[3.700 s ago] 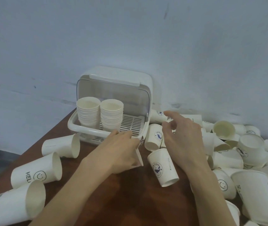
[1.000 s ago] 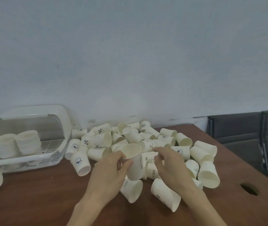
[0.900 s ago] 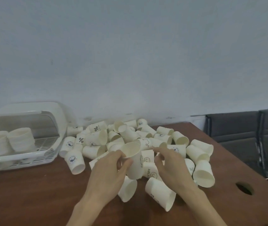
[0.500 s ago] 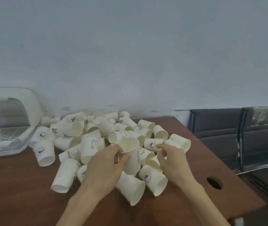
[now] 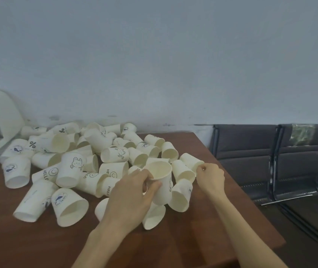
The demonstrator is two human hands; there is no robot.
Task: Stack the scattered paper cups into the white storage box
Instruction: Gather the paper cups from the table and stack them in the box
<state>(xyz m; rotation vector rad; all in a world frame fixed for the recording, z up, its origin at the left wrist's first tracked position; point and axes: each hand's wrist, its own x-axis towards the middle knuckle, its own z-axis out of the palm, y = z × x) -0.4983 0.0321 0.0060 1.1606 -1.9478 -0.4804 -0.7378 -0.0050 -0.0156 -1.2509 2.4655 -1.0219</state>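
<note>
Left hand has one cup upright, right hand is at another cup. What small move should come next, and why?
Probably lift the lying cup that the right hand pinches and nest it into the upright cup held by the left hand, whose mouth faces up, open.

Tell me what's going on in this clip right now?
A person is gathering paper cups from a pile on a brown table. The left hand grips an upright cup, mouth up, above the heap. The right hand pinches the rim of a cup lying on its side at the pile's right edge. The white storage box sits at far left, mostly out of frame.
</note>
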